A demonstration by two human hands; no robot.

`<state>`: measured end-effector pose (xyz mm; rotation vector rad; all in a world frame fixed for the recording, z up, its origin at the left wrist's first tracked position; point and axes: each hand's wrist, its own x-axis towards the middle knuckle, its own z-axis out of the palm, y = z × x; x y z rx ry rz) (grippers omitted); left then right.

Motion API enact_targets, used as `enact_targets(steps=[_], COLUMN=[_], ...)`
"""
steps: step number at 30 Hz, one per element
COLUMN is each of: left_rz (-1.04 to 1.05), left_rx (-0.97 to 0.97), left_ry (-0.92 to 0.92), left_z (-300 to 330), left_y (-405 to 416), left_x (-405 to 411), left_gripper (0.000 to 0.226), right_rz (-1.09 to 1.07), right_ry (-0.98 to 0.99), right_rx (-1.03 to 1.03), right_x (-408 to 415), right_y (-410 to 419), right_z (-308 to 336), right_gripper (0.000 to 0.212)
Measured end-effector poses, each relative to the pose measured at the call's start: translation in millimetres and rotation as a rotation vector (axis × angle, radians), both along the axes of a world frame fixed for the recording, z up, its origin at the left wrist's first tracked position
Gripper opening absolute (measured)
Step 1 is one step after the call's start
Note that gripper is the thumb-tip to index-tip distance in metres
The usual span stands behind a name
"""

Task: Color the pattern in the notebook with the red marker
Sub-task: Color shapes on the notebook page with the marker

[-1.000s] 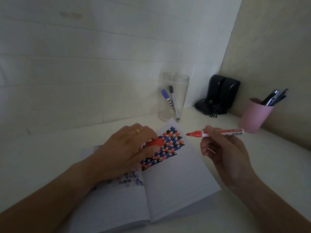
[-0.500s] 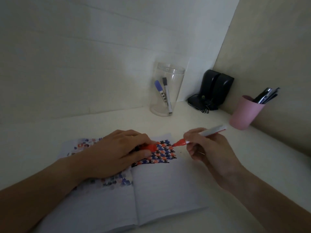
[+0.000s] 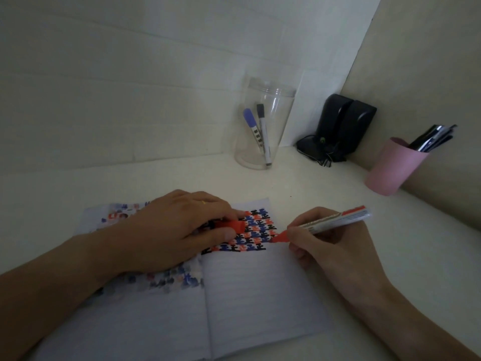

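An open lined notebook [image 3: 260, 295] lies flat on the white desk. Near the top of its right page is a red, blue and black pattern [image 3: 256, 231]. My right hand [image 3: 330, 243] grips the red marker [image 3: 330, 220] like a pen, its red tip touching the pattern's right edge. My left hand [image 3: 179, 230] presses down on the left page and the spine, with the marker's red cap [image 3: 231, 226] pinched between thumb and fingers. Part of the pattern is hidden under that hand.
A clear jar [image 3: 263, 126] with a blue and a black marker stands by the back wall. Black speakers [image 3: 341, 126] sit in the corner. A pink cup [image 3: 393, 168] of pens stands at the right wall.
My right hand came down from the air and brought the marker tip onto the pattern's right edge. The raised right page has gone flat. The left hand kept the cap.
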<state>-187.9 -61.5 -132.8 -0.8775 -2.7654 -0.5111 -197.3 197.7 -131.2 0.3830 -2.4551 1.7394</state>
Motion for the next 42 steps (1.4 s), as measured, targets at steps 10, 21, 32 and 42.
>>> enact_targets(steps=[10, 21, 32, 42], left_rz=[0.028, 0.036, 0.026, 0.038], left_rx=[-0.004, -0.009, -0.019, -0.028], left_ry=[-0.017, -0.012, -0.024, -0.026], left_z=[-0.6, -3.8, -1.8, -1.5], left_y=[-0.2, -1.9, -0.8, -0.4], left_x=[2.3, -0.1, 0.6, 0.8], left_gripper=[0.049, 0.055, 0.052, 0.05], right_rz=[0.028, -0.018, 0.008, 0.023], right_ry=[-0.028, -0.029, -0.027, -0.017], right_rx=[0.019, 0.017, 0.023, -0.002], right_x=[1.7, 0.7, 1.1, 0.1], right_y=[0.0, -0.1, 0.6, 0.9], right_z=[0.8, 0.7, 1.2, 0.2], right_gripper=[0.006, 0.007, 0.009, 0.008])
